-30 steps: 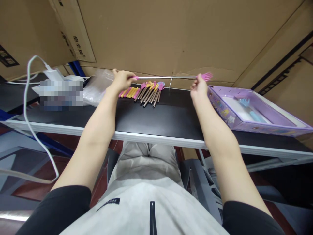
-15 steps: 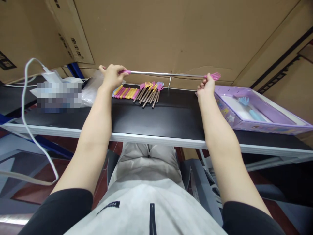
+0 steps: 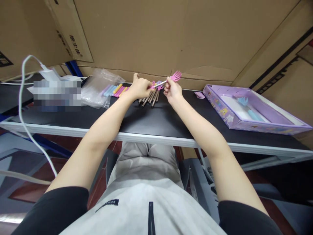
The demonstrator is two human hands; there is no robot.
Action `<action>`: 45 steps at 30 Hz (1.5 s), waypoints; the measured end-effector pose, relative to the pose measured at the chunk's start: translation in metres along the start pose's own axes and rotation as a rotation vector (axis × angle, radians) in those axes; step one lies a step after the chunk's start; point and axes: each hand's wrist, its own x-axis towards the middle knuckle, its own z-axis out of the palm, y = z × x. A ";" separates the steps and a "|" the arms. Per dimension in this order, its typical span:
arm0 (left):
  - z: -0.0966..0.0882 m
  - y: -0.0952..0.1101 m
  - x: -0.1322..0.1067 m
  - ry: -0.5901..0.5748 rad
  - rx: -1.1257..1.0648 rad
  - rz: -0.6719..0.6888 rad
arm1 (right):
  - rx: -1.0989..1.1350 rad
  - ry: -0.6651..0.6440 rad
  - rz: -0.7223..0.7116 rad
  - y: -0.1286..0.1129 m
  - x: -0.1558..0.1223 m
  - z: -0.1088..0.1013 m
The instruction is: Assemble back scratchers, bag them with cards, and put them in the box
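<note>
Between my two hands is a pink back scratcher (image 3: 160, 85) with a short length of metal rod showing. My left hand (image 3: 140, 87) is closed on its pink handle end. My right hand (image 3: 174, 88) pinches it just below the pink claw-shaped head, which points up to the right. Beneath and behind my hands lies a pile of back scratcher heads on metal rods (image 3: 153, 99), partly covered by my left hand. Left of that pile runs a row of coloured handles (image 3: 116, 90) in pink, yellow, blue and purple, some under a clear plastic bag.
The clear plastic bag (image 3: 97, 93) lies at the left, beside a blurred-out item and a white cable (image 3: 23, 98). On the right, a purple box (image 3: 230, 119) holds a blue back scratcher (image 3: 254, 115). A small pink packet (image 3: 199, 95) rests beside it. Cardboard (image 3: 156, 39) stands behind the table.
My hands have come together from far apart, and the back scratcher's long rod has shortened between them. It is lower and tilted now.
</note>
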 end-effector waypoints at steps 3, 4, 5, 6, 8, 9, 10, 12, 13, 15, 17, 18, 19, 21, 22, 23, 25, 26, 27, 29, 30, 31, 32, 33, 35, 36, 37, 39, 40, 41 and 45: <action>0.007 0.002 0.003 -0.022 -0.117 -0.089 | -0.104 -0.053 0.032 0.000 -0.010 -0.004; 0.010 0.003 0.004 -0.008 -0.174 -0.137 | -0.138 -0.085 0.043 0.001 -0.015 -0.003; 0.013 0.005 0.005 0.005 -0.231 -0.187 | -0.162 -0.124 0.063 0.002 -0.020 0.000; 0.017 0.008 0.006 0.009 -0.281 -0.235 | -0.176 -0.167 0.092 0.003 -0.026 0.003; 0.022 0.013 0.005 -0.013 -0.349 -0.326 | -0.182 -0.236 0.167 0.006 -0.035 0.010; 0.024 0.016 0.004 -0.036 -0.372 -0.367 | -0.178 -0.257 0.198 0.006 -0.038 0.012; 0.026 0.018 0.002 -0.059 -0.393 -0.397 | -0.172 -0.265 0.220 0.007 -0.041 0.013; 0.029 0.024 -0.001 -0.101 -0.432 -0.432 | -0.167 -0.250 0.238 0.009 -0.043 0.013; 0.030 0.026 -0.002 -0.121 -0.450 -0.433 | -0.171 -0.237 0.236 0.010 -0.044 0.012; 0.032 0.030 -0.004 -0.179 -0.479 -0.410 | -0.208 -0.209 0.215 0.014 -0.043 0.010; 0.032 0.031 -0.003 -0.238 -0.478 -0.386 | -0.279 -0.174 0.167 0.020 -0.040 0.009; 0.032 0.030 -0.003 -0.251 -0.458 -0.367 | -0.321 -0.155 0.137 0.023 -0.037 0.008; 0.031 0.028 -0.002 -0.244 -0.417 -0.343 | -0.363 -0.135 0.106 0.026 -0.033 0.007; 0.029 0.020 0.000 -0.179 -0.281 -0.273 | -0.438 -0.100 0.040 0.029 -0.023 0.001; 0.027 0.014 0.001 -0.140 -0.204 -0.233 | -0.475 -0.084 -0.003 0.029 -0.017 -0.003; 0.026 0.008 0.001 -0.109 -0.134 -0.202 | -0.516 -0.062 -0.055 0.028 -0.011 -0.008; 0.024 -0.006 0.002 -0.087 -0.040 -0.170 | -0.611 -0.004 -0.170 0.024 0.001 -0.021; 0.023 -0.012 0.002 -0.089 -0.013 -0.165 | -0.665 0.021 -0.201 0.022 0.006 -0.028; 0.022 -0.018 0.002 -0.091 0.005 -0.164 | -0.734 0.030 -0.200 0.019 0.011 -0.034; 0.021 -0.028 0.001 -0.093 0.017 -0.160 | -0.903 0.017 -0.130 0.015 0.018 -0.043; 0.020 -0.032 0.001 -0.094 0.016 -0.158 | -0.975 0.007 -0.094 0.014 0.020 -0.045; 0.020 -0.034 0.000 -0.096 0.011 -0.157 | -1.030 -0.003 -0.074 0.013 0.021 -0.047; 0.020 -0.036 0.000 -0.099 0.005 -0.156 | -1.072 -0.012 -0.070 0.012 0.022 -0.047; 0.020 -0.037 0.000 -0.103 0.000 -0.156 | -1.110 -0.024 -0.076 0.012 0.021 -0.046; 0.020 -0.036 0.000 -0.111 -0.009 -0.159 | -1.225 -0.073 -0.094 0.010 0.019 -0.043; 0.020 -0.036 0.000 -0.115 -0.017 -0.159 | -1.308 -0.105 -0.095 0.009 0.018 -0.042; 0.020 -0.035 0.000 -0.120 -0.026 -0.155 | -1.392 -0.133 -0.094 0.008 0.017 -0.041; 0.021 -0.037 0.001 -0.120 -0.041 -0.144 | -1.511 -0.161 -0.110 0.005 0.016 -0.042; 0.021 -0.039 0.001 -0.111 -0.042 -0.141 | -1.542 -0.164 -0.122 0.003 0.017 -0.044; 0.021 -0.041 0.002 -0.092 -0.038 -0.142 | -1.551 -0.162 -0.137 0.002 0.019 -0.047; 0.020 -0.060 0.002 0.021 -0.005 -0.214 | -1.481 -0.124 -0.245 -0.006 0.036 -0.066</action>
